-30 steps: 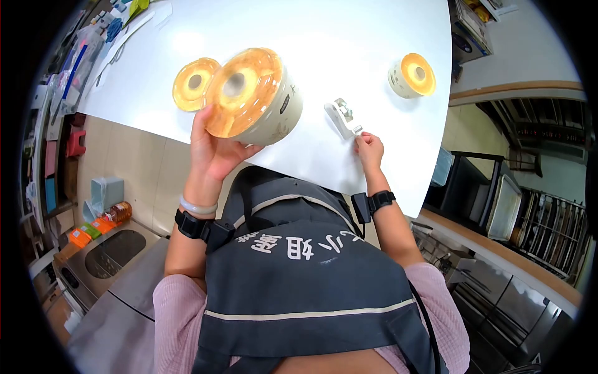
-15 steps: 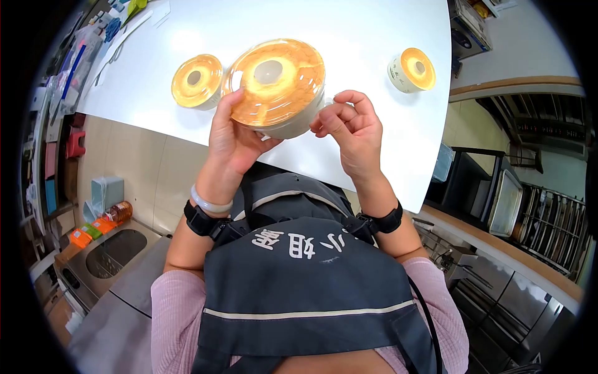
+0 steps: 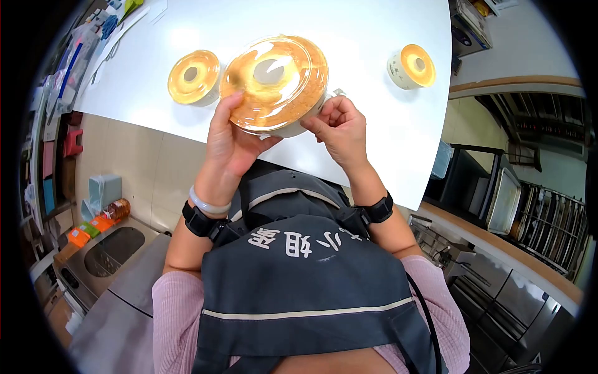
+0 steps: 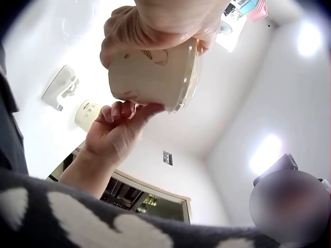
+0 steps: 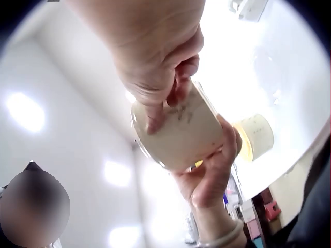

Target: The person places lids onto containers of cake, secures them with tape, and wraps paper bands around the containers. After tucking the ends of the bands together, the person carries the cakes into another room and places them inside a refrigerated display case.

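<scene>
My left hand grips a large pale paper tub, its thumb over the edge of the clear lid. Under the lid lies a golden ring cake with a hole in the middle. The tub is lifted off the table and tilted towards me. My right hand has its thumb and curled fingers at the tub's side, close to the lid rim. I cannot tell whether anything is pinched there. Beyond this hand a white tape dispenser stands on the table, mostly hidden in the head view.
On the white table a smaller cake tub stands at left and another at right. Papers and bottles lie at the far left. Racks of trays stand to the right, a steel sink at lower left.
My right hand has left the tape dispenser and come up to the tub's side. My left hand has brought the tub right and turned its lid more towards me.
</scene>
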Available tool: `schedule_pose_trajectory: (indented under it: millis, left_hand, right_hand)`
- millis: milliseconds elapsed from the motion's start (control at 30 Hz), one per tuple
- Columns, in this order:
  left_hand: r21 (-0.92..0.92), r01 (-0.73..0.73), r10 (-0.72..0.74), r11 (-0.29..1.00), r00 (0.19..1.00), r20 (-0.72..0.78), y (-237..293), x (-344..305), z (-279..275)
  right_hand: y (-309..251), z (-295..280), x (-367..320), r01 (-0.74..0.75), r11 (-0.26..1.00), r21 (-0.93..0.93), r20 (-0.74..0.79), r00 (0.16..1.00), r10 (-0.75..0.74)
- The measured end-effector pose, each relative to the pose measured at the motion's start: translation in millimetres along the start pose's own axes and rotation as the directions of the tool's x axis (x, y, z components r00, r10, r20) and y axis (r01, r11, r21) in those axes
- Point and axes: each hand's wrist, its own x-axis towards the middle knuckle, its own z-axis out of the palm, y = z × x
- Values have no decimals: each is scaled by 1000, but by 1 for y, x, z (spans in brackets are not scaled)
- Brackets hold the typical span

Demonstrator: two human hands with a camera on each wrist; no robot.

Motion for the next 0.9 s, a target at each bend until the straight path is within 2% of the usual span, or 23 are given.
schedule_pose_trajectory:
  millis: [67,100,133,167,200,233,300,333,367,433,467,533,567,633,667,733,767,867,900]
  left_hand:
    - [11,10,-10,1000,1000,-8,0,2,-5]
    - [-36,36,-36,999,999,17,1,3,-8]
    - [-85,65,-61,994,997,43,1,3,-10]
    - [-89,67,-64,994,997,45,2,2,-12]
    - [-87,65,-61,994,997,46,3,1,-14]
    - [-82,61,-58,995,997,47,4,1,-16]
    - [-74,68,-64,995,996,54,4,0,-17]
    - [-66,71,-67,995,996,60,5,-1,-18]
    - [-63,72,-68,995,996,60,6,-1,-19]
    - [-48,81,-77,996,993,89,7,-3,-23]
    - [-42,86,-82,995,992,91,8,-3,-24]
    - [-12,67,-65,998,995,76,8,-3,-27]
    - [-6,71,-70,997,994,79,9,-3,-31]
    - [-13,62,-60,998,989,134,11,-2,-41]
    - [-10,63,-61,998,989,134,11,-2,-45]
    - [-53,28,-20,998,989,147,12,-1,-53]
    - [-50,25,-17,998,989,147,12,-1,-57]
    - [-86,-59,70,994,990,119,15,-4,-66]
    - [-114,-67,83,991,986,143,17,-5,-68]
  right_hand:
    - [5,-16,2,-65,994,-93,110,991,75]
    - [22,-36,8,2,963,-268,45,999,11]
    - [32,-56,15,-60,963,-264,-82,996,39]
    - [50,-85,23,-105,872,-477,-186,982,17]
    - [50,-102,23,-193,590,-784,-210,977,41]
    - [64,-117,22,-194,589,-785,-211,977,40]
    - [93,-136,20,-153,226,-962,-144,988,55]
    - [98,-141,25,-238,311,-920,-192,967,170]
    - [103,-145,27,-239,313,-919,-194,966,170]
    - [95,-138,28,-143,361,-922,-128,990,64]
    - [90,-134,30,-149,364,-920,-135,989,63]
    - [81,-125,32,-240,307,-921,-188,964,189]
    - [84,-125,34,-245,310,-918,-194,963,188]
    - [90,-127,40,-542,531,-652,-353,836,420]
    - [92,-128,39,-543,533,-649,-354,836,419]
    - [93,-128,37,-603,656,-455,-405,796,451]
    - [94,-129,35,-600,659,-454,-402,798,450]
    - [108,-141,18,-549,831,-86,-360,795,488]
    - [109,-143,14,-548,832,-87,-355,797,488]
